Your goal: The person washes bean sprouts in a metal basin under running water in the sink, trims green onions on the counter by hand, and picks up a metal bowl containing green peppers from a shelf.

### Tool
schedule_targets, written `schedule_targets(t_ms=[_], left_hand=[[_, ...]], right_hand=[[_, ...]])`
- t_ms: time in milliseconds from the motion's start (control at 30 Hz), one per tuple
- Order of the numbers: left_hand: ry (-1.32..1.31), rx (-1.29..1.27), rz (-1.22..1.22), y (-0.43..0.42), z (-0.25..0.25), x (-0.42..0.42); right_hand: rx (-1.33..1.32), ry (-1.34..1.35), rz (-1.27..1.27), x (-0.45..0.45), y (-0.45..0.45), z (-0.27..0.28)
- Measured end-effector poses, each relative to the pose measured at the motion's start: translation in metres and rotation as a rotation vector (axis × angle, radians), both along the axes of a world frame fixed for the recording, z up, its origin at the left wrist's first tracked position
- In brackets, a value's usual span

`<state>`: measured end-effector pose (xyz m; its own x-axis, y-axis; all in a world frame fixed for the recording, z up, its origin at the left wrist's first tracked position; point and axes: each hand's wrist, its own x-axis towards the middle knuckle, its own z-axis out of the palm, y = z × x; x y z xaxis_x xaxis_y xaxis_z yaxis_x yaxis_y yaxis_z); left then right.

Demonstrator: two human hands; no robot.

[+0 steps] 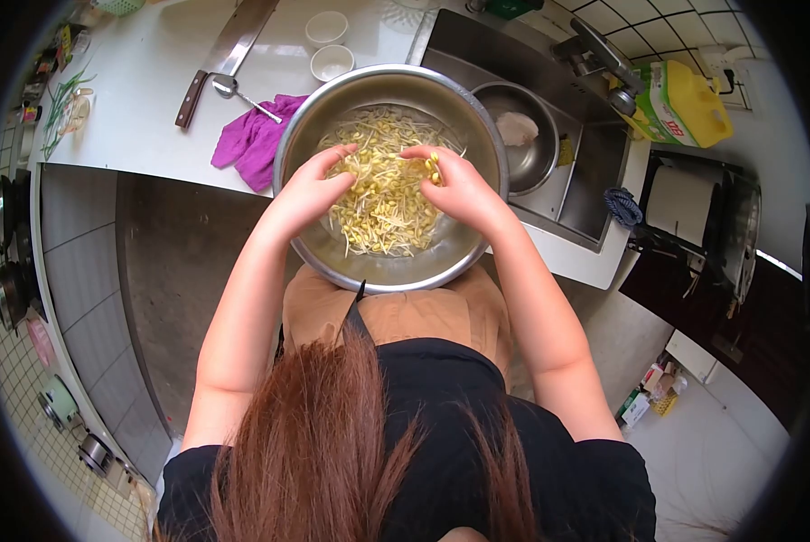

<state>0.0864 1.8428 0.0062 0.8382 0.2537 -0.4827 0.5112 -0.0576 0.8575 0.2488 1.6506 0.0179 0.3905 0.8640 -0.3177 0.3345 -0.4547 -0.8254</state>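
Observation:
A large steel bowl [391, 273] rests over the counter's front edge, close to my lap. Inside it lies a heap of yellow-headed bean sprouts [387, 212], with what looks like water around them. My left hand [313, 188] reaches over the bowl's left side, its thumb and curved fingers apart at the edge of the heap. On the opposite side, my right hand [459, 188] is curled, with a few bean sprouts caught between thumb and fingers. Some fingertips are hidden among the sprouts.
Left of the bowl are a purple cloth [256, 144], a spoon [247, 98], a cleaver [229, 56] and two white bowls [331, 63]. To the right, the sink [594, 185] contains a metal basin [538, 172] with something pale inside. A yellow jug [685, 104] stands beyond.

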Motion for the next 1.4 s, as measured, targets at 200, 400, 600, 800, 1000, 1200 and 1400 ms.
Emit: schedule_targets(t_ms=[200, 400, 600, 800, 1000, 1200, 1400], left_hand=[[0.028, -0.115, -0.010, -0.005, 0.012, -0.014], [0.041, 0.159, -0.006, -0.013, -0.010, -0.021], [0.006, 0.428, 0.075, -0.024, -0.021, -0.020], [-0.059, 0.503, 0.103, -0.029, -0.021, -0.019], [-0.156, 0.637, 0.130, -0.032, -0.024, -0.020], [-0.112, 0.605, 0.143, -0.032, -0.025, -0.021], [-0.148, 0.668, 0.145, -0.036, -0.022, -0.024]], right_hand=[[-0.129, -0.183, 0.062, 0.002, -0.008, -0.001], [-0.283, -0.322, -0.034, 0.005, 0.005, 0.003], [-0.138, -0.419, -0.066, 0.006, 0.008, -0.010], [-0.101, -0.440, -0.015, -0.016, 0.000, -0.045], [-0.075, -0.506, 0.041, -0.044, -0.006, -0.072], [-0.108, -0.601, -0.024, -0.057, -0.001, -0.089], [-0.086, -0.518, -0.056, -0.056, 0.000, -0.089]])
